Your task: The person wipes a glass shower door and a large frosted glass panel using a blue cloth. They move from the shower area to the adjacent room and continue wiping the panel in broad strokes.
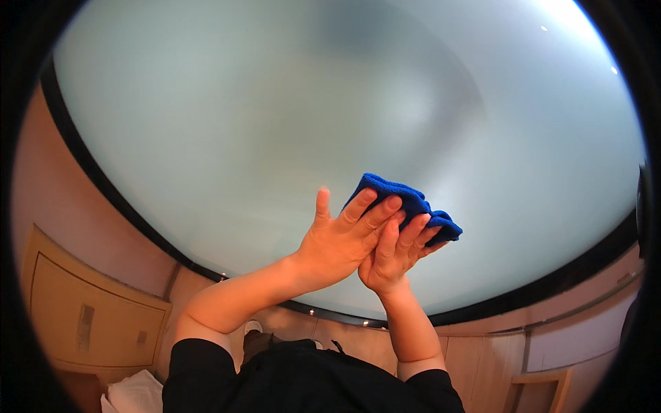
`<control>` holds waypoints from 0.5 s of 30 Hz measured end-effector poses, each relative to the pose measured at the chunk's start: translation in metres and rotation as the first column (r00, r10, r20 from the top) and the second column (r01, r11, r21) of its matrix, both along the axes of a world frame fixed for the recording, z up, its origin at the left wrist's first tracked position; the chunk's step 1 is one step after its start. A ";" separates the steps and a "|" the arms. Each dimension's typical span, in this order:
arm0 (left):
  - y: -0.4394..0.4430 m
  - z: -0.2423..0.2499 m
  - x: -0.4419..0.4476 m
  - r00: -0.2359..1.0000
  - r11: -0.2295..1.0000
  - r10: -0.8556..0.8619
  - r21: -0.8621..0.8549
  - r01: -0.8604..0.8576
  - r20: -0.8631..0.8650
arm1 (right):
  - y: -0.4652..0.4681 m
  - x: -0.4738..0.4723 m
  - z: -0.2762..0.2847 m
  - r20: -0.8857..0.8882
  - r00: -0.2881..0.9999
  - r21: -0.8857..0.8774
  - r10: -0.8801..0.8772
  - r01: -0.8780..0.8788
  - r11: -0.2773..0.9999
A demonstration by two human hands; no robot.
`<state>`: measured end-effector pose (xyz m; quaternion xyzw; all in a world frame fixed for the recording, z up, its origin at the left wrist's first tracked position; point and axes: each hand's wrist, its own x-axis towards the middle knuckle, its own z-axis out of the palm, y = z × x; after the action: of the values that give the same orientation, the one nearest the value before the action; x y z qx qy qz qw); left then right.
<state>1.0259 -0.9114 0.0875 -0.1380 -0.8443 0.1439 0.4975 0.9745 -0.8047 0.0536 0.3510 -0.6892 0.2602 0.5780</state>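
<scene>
A folded blue cloth (395,191) lies against a large pale frosted-looking panel (258,129) with a dark border. My left hand (348,235) presses it with fingers spread, the little finger off to the side on the panel. Just right of it, my right hand (400,248) holds the cloth's right part, which bunches up around the fingers. Both hands touch each other near the cloth's lower edge. My left thumb is mostly hidden.
A black edge strip (134,224) curves around the panel, with small bright fittings (312,312) along its lower side. At lower left stand a yellowish wooden cabinet (57,299) and some white fabric (137,395). A wooden frame (560,387) is at lower right.
</scene>
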 end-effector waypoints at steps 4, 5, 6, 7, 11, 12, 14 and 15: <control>-0.028 0.014 0.012 0.999 1.000 0.029 -0.001 -0.029 0.020 | -0.030 0.010 0.015 -0.043 0.999 -0.020 0.026 -0.027 0.999; -0.028 0.016 0.012 0.999 0.999 0.034 -0.026 -0.034 0.001 | -0.031 0.010 0.017 -0.053 0.998 -0.010 0.043 -0.043 0.999; -0.027 0.016 0.011 0.999 0.999 0.042 0.007 -0.043 0.008 | -0.031 0.009 0.018 -0.058 0.997 -0.009 0.055 -0.055 0.998; -0.028 0.015 0.013 0.999 0.999 0.050 0.016 -0.050 -0.010 | -0.033 0.010 0.017 -0.103 0.993 0.021 0.049 -0.048 0.999; -0.049 0.012 0.036 0.996 0.996 0.086 0.024 -0.086 -0.011 | -0.055 0.033 0.017 -0.103 0.991 -0.021 0.090 -0.093 0.995; -0.063 0.013 0.052 0.996 0.996 0.078 0.040 -0.076 -0.050 | -0.069 0.050 0.016 -0.095 0.992 -0.009 0.077 -0.078 0.997; -0.093 0.013 0.088 0.996 0.996 0.084 0.035 -0.083 -0.030 | -0.096 0.085 0.019 -0.106 0.989 0.075 0.105 -0.098 0.992; -0.109 0.012 0.107 0.995 0.995 0.091 0.034 -0.089 -0.049 | -0.111 0.104 0.021 -0.094 0.990 0.049 0.103 -0.099 0.994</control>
<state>1.1327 -1.0206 0.0995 -0.0880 -0.8390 0.1562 0.5138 1.0780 -0.9159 0.0742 0.4104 -0.6475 0.2565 0.5887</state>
